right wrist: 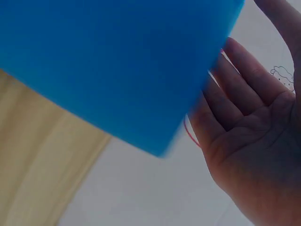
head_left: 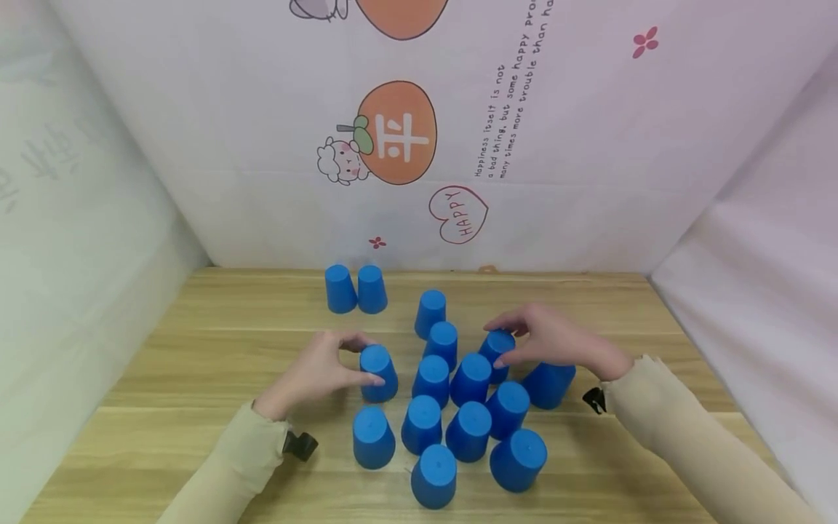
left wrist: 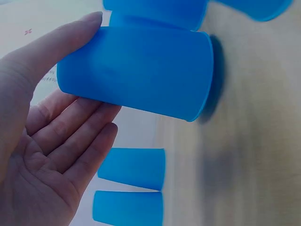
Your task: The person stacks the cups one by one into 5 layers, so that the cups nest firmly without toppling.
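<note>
Several upside-down blue cups stand on the wooden table. My left hand (head_left: 325, 370) holds one blue cup (head_left: 380, 378) at the left of the group, thumb on the near side and fingers on the far side. In the left wrist view this cup (left wrist: 141, 70) lies between thumb and fingers, its rim close to the table. Across the group, my right hand (head_left: 546, 336) grips another blue cup (head_left: 500, 342) near its top between thumb and fingers. A nearer cup (right wrist: 117, 61) fills much of the right wrist view and hides the fingertips.
Two blue cups (head_left: 371, 290) stand side by side at the back left. A cup (head_left: 550, 384) stands under my right wrist, and others, such as the front one (head_left: 434, 477), crowd between my forearms. A printed cloth wall (head_left: 262, 182) rises behind the wooden table (head_left: 216, 327).
</note>
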`<control>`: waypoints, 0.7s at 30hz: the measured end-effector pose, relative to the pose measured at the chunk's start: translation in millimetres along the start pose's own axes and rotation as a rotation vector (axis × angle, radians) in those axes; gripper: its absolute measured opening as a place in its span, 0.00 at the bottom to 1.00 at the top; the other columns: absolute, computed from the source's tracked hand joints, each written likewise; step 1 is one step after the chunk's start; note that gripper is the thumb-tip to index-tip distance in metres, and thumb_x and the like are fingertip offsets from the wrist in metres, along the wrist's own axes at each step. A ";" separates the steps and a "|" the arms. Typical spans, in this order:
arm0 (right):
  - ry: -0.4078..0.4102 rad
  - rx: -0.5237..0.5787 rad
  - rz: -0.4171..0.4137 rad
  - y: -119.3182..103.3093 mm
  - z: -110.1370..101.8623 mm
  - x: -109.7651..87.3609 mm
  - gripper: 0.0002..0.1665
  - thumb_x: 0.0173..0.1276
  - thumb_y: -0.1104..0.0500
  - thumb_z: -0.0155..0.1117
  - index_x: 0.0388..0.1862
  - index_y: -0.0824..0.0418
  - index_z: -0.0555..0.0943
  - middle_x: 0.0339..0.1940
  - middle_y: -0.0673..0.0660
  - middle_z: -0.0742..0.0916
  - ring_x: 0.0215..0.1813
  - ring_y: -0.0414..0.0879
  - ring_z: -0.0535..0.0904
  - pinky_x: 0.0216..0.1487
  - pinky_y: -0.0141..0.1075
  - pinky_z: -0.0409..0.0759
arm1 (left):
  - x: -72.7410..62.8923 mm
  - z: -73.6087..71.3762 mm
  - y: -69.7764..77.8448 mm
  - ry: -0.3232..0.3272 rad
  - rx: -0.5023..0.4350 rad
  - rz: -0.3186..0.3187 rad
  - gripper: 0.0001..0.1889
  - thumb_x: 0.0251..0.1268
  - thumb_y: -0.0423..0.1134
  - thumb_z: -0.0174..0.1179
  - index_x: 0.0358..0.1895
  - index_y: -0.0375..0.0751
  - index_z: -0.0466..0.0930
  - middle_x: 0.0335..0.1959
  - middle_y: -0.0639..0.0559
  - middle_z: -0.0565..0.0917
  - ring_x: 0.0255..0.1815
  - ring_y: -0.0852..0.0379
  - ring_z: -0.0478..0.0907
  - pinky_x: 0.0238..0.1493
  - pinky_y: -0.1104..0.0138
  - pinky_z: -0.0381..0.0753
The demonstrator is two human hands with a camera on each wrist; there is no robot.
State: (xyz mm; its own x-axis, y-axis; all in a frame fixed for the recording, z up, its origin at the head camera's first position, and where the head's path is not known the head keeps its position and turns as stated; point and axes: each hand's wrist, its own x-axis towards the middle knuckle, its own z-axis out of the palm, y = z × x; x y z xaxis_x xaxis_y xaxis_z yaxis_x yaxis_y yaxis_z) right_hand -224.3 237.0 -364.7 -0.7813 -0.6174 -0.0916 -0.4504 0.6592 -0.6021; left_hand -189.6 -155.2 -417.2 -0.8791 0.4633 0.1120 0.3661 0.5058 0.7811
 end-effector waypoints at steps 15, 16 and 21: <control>0.040 0.024 -0.054 10.7 9.0 -2.7 0.29 0.62 0.51 0.79 0.60 0.59 0.85 0.51 0.50 0.89 0.49 0.42 0.86 0.54 0.49 0.84 | 75.4 -40.8 29.8 0.204 0.056 0.087 0.27 0.54 0.53 0.78 0.55 0.45 0.84 0.51 0.53 0.85 0.54 0.51 0.79 0.55 0.49 0.80; 0.041 0.023 -0.055 11.2 9.2 -2.9 0.29 0.62 0.51 0.79 0.60 0.59 0.85 0.51 0.51 0.89 0.49 0.42 0.86 0.53 0.49 0.84 | 81.5 -43.6 32.1 0.213 0.061 0.082 0.28 0.55 0.54 0.78 0.55 0.44 0.84 0.52 0.52 0.85 0.56 0.50 0.78 0.57 0.49 0.79; 0.052 0.014 -0.060 12.3 10.5 -3.2 0.28 0.62 0.50 0.79 0.59 0.59 0.85 0.51 0.50 0.89 0.49 0.42 0.86 0.53 0.49 0.84 | 110.3 -50.5 35.1 0.261 0.112 0.065 0.29 0.57 0.55 0.76 0.58 0.44 0.83 0.53 0.52 0.85 0.58 0.48 0.77 0.61 0.49 0.76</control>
State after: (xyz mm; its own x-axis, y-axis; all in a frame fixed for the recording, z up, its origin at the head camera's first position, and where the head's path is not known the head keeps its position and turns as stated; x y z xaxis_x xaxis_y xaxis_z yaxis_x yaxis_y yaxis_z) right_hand -222.8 242.7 -380.1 -0.7745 -0.6324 -0.0138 -0.4912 0.6152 -0.6166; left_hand -289.2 -123.1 -346.4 -0.8961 0.3018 0.3256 0.4432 0.5651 0.6958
